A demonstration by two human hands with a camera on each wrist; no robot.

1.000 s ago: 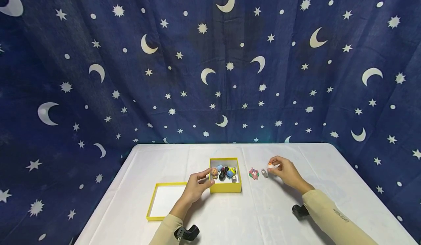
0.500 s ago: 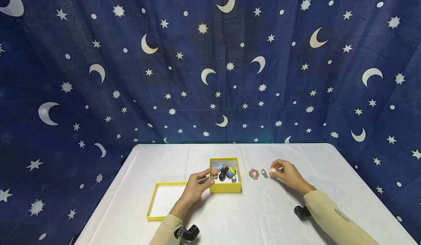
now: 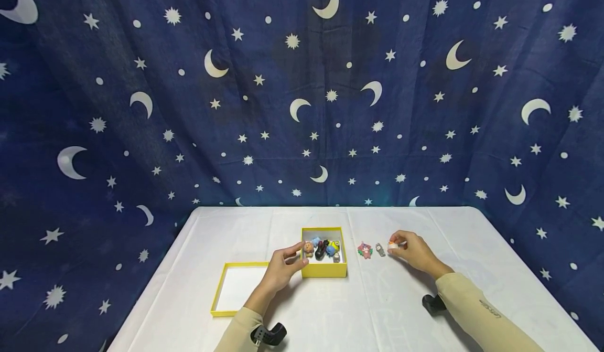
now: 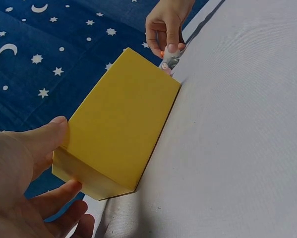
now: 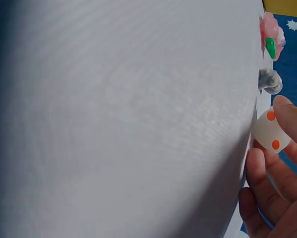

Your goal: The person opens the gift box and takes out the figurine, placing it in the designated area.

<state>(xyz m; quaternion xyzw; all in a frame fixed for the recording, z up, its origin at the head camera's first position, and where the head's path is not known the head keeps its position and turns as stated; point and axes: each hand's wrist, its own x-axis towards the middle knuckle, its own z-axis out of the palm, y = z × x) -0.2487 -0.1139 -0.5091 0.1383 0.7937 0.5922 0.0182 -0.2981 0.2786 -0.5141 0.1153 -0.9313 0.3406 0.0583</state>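
My right hand (image 3: 415, 251) pinches a small white figure with orange spots (image 5: 270, 131) between thumb and fingers, low at the tablecloth. Just left of it lie a grey figure (image 3: 380, 249) and a pink figure with green parts (image 3: 365, 251). With thumb and fingers, my left hand (image 3: 280, 270) grips the left side of the yellow box (image 3: 323, 270). Several small figures are inside that box, among them a brown one (image 3: 309, 248), a black one (image 3: 321, 250) and a blue and yellow one (image 3: 333, 247). The left wrist view shows only the box's outer walls.
A yellow-rimmed lid (image 3: 239, 288) lies with its white inside up, left of the box and partly behind my left hand. White cloth covers the table (image 3: 349, 315). Behind it hangs a dark blue curtain (image 3: 264, 110) with moons and stars.
My right hand has moved slightly right and down with the white figure, away from the grey one. My left hand has stayed at the box.
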